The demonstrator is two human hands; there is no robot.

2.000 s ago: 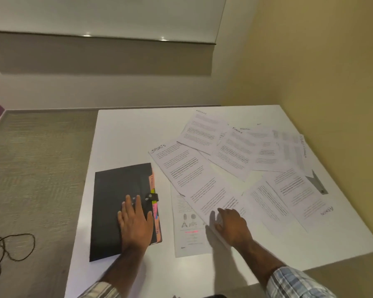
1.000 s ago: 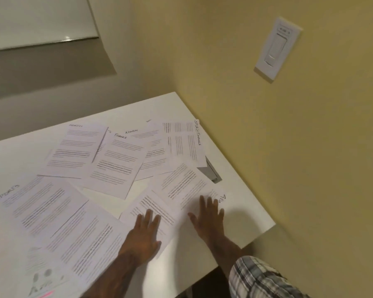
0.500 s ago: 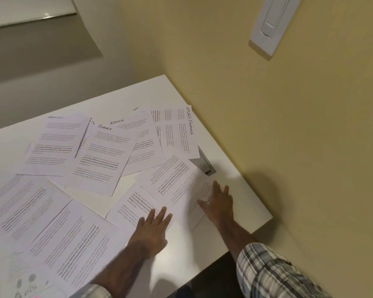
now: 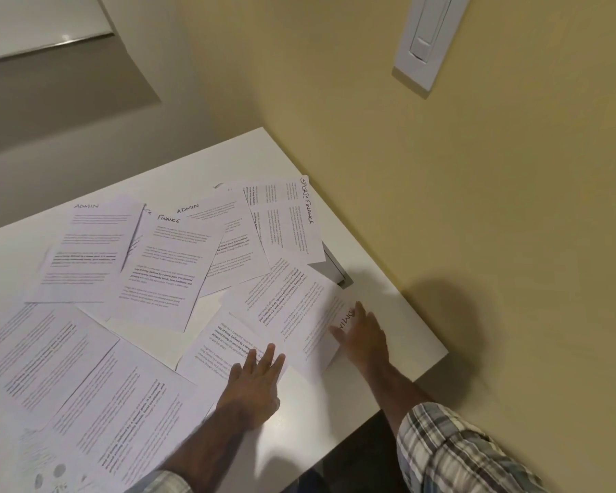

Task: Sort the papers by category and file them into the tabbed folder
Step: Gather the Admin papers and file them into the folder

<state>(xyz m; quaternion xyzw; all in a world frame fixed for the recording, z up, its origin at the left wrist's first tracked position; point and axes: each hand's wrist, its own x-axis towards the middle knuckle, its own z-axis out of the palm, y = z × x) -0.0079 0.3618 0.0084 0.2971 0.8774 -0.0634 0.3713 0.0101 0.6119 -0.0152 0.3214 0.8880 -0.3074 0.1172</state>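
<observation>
Several printed sheets lie scattered and overlapping on the white table [image 4: 388, 297]. Handwritten headings read ADMIN [image 4: 86, 206], FINANCE [image 4: 168, 219] and SPORT FINANCE [image 4: 306, 201]. My left hand [image 4: 255, 382] lies flat, fingers spread, on the near corner of a text sheet [image 4: 221, 346]. My right hand [image 4: 361, 336] rests with fingers apart on the right edge of an upside-down sheet headed ADMIN [image 4: 292, 307], whose near corner lifts slightly. The tabbed folder is out of view.
The yellow wall runs along the table's right edge, with a white light switch [image 4: 425, 37] up high. A grey recessed cable box [image 4: 335, 270] sits in the table, partly under the papers. The table's near right corner [image 4: 438, 354] is close to my right hand.
The view swung right, away from the black folder. My left hand left the folder, both hands moved to the near right sheets, and my right hand slid up the upside-down sheet's edge.
</observation>
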